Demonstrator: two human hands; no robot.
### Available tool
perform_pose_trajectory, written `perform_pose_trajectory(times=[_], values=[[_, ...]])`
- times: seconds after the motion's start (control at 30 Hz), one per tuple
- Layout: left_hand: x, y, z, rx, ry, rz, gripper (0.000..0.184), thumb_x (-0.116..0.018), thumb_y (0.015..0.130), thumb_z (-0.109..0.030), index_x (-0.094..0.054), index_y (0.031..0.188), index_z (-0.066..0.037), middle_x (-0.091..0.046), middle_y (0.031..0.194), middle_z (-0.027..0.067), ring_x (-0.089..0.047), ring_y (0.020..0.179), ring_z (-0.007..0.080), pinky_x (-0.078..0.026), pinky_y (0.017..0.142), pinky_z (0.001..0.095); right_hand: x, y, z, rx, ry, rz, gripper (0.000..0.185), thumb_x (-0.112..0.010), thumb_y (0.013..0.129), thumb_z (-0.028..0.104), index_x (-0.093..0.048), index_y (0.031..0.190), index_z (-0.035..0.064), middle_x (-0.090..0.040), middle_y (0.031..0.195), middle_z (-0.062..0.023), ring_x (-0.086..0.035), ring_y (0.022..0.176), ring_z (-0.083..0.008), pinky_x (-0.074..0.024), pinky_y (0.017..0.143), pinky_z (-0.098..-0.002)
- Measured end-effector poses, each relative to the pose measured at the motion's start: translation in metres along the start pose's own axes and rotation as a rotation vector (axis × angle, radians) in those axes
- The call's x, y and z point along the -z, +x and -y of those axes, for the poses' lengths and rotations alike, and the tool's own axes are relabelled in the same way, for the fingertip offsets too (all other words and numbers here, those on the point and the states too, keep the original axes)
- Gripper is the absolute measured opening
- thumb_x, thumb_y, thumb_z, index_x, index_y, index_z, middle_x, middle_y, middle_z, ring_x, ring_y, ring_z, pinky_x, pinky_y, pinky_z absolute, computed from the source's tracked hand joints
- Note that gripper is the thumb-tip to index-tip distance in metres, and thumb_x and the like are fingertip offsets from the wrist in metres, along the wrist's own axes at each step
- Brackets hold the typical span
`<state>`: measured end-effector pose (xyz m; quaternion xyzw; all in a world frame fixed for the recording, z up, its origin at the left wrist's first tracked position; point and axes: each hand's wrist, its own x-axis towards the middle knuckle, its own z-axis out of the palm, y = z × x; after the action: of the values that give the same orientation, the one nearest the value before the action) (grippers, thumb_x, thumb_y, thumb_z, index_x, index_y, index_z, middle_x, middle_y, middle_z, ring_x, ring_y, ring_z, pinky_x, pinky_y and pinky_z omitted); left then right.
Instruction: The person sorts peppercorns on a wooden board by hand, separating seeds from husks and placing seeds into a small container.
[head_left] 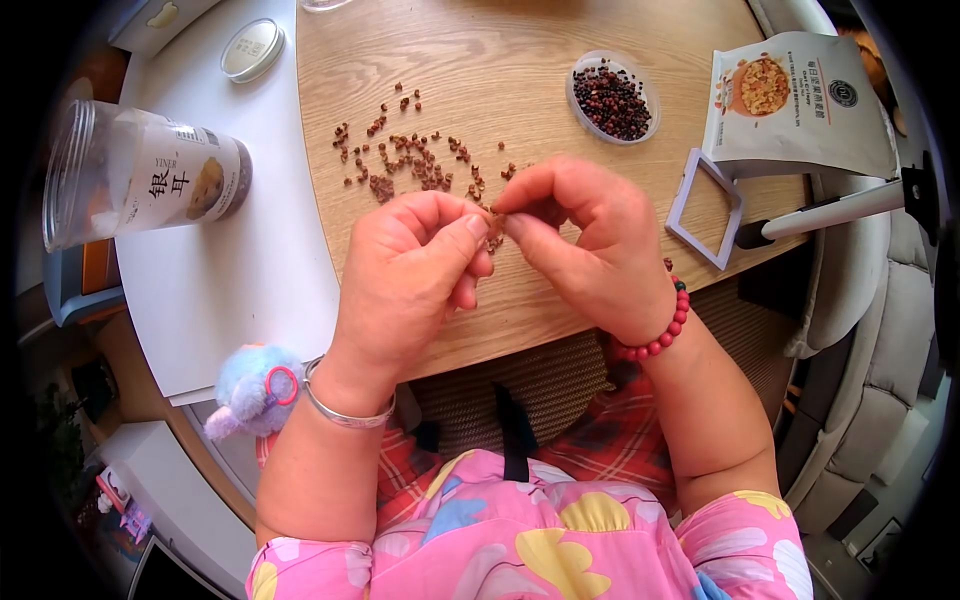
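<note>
My left hand (405,265) and my right hand (590,245) meet above the wooden table, thumbs and forefingers pinched together. Between the fingertips is a tiny brownish Sichuan peppercorn (496,216), mostly hidden by the fingers. Just beyond the hands lie many loose reddish-brown peppercorns (420,160), scattered over the wood. Farther off to the right stands a round clear plastic tub (654,108) holding dark red and black peppercorns (610,98).
At left, a labelled clear plastic jar (165,185) lies on a white surface (235,290), with a round lid (252,50) beyond it. A foil food bag (800,105), a lilac frame (730,215) and a stand's arm (830,212) are at right. A fluffy toy (250,385) sits by my left forearm.
</note>
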<state>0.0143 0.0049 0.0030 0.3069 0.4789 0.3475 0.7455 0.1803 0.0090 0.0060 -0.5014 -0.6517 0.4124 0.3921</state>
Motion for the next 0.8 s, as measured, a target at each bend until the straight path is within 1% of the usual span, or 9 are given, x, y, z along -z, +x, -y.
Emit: perform_pose_trajectory(times=[0.23,0.3,0.4,0.5,0.6,0.67,0.7,0.77,0.8], values=[[0.001,0.0,0.0,0.006,0.005,0.069,0.014,-0.054,0.091,-0.014,-0.06,0.088,-0.001,-0.059,0.068,0.0005,-0.049,0.05,0.0033,-0.038,0.045,0.0159,0.004,0.001,0.002,0.025,0.007,0.054,0.006,-0.065,0.075,0.001,-0.063,0.081,0.0008,-0.062,0.072,-0.0124,-0.061,0.067,-0.0248,-0.0486,0.06,-0.0308],[0.0,0.0,-0.001,0.016,-0.01,0.077,0.014,-0.053,0.092,-0.013,-0.06,0.089,-0.001,-0.059,0.069,0.0002,-0.048,0.05,0.0031,-0.038,0.045,0.0157,0.005,0.002,-0.002,0.27,-0.28,0.013,0.008,-0.066,0.074,0.003,-0.062,0.081,0.0029,-0.061,0.072,-0.0116,-0.061,0.068,-0.0281,-0.0486,0.059,-0.0332],[-0.003,0.0,0.0,-0.005,-0.048,0.07,0.014,-0.052,0.092,-0.013,-0.06,0.094,-0.001,-0.059,0.071,0.0002,-0.049,0.051,0.0027,-0.039,0.046,0.0155,0.002,0.003,-0.006,0.404,-0.431,-0.035,0.01,-0.065,0.074,0.004,-0.059,0.081,0.0049,-0.06,0.073,-0.011,-0.059,0.068,-0.0306,-0.0479,0.058,-0.0366],[-0.009,-0.001,-0.002,-0.023,-0.048,0.047,0.015,-0.051,0.092,-0.011,-0.06,0.098,0.0,-0.058,0.072,0.0,-0.05,0.054,0.0029,-0.04,0.047,0.0164,0.0,0.003,-0.006,0.414,-0.514,-0.066,0.012,-0.064,0.074,0.002,-0.055,0.082,0.0056,-0.058,0.073,-0.0109,-0.058,0.068,-0.0301,-0.0474,0.057,-0.038],[-0.011,-0.004,-0.002,-0.132,0.026,0.04,0.016,-0.049,0.091,-0.008,-0.06,0.1,0.001,-0.058,0.073,0.0005,-0.051,0.057,0.0038,-0.041,0.05,0.0172,0.001,0.007,-0.005,0.409,-0.456,-0.121,0.008,-0.063,0.073,0.001,-0.058,0.079,0.0039,-0.059,0.072,-0.0121,-0.059,0.068,-0.0301,-0.0483,0.058,-0.037],[-0.011,-0.006,-0.008,-0.292,0.319,-0.112,0.017,-0.051,0.09,-0.007,-0.062,0.102,-0.001,-0.058,0.074,0.0002,-0.05,0.057,0.0038,-0.039,0.048,0.0158,0.007,0.013,-0.007,0.365,-0.42,-0.168,0.006,-0.062,0.073,0.001,-0.059,0.078,0.0029,-0.06,0.072,-0.0128,-0.06,0.067,-0.0299,-0.049,0.059,-0.0361],[-0.01,-0.009,-0.014,-0.328,0.341,-0.172,0.017,-0.051,0.089,-0.006,-0.062,0.101,-0.001,-0.058,0.074,0.0,-0.049,0.057,0.0036,-0.038,0.05,0.0162,0.012,0.016,-0.01,0.324,-0.386,-0.21,0.004,-0.062,0.073,0.001,-0.06,0.076,0.0019,-0.061,0.071,-0.0134,-0.06,0.067,-0.0296,-0.0496,0.06,-0.0352],[-0.007,-0.021,-0.033,-0.602,0.207,-0.25,0.014,-0.054,0.088,-0.005,-0.062,0.098,-0.001,-0.057,0.075,0.0007,-0.05,0.061,0.0048,-0.038,0.052,0.0167,0.025,0.022,-0.016,0.222,-0.344,-0.288,0.005,-0.062,0.073,0.001,-0.063,0.077,0.0013,-0.062,0.071,-0.0139,-0.062,0.066,-0.0279,-0.0505,0.06,-0.0342],[-0.005,-0.028,-0.046,-0.852,0.21,-0.292,0.019,-0.052,0.091,-0.008,-0.061,0.104,0.002,-0.057,0.075,0.0026,-0.05,0.059,0.0071,-0.04,0.053,0.0174,0.033,0.024,-0.016,0.181,-0.378,-0.329,0.007,-0.063,0.073,0.001,-0.064,0.079,0.0018,-0.062,0.071,-0.0137,-0.062,0.065,-0.0275,-0.0506,0.06,-0.0341]])
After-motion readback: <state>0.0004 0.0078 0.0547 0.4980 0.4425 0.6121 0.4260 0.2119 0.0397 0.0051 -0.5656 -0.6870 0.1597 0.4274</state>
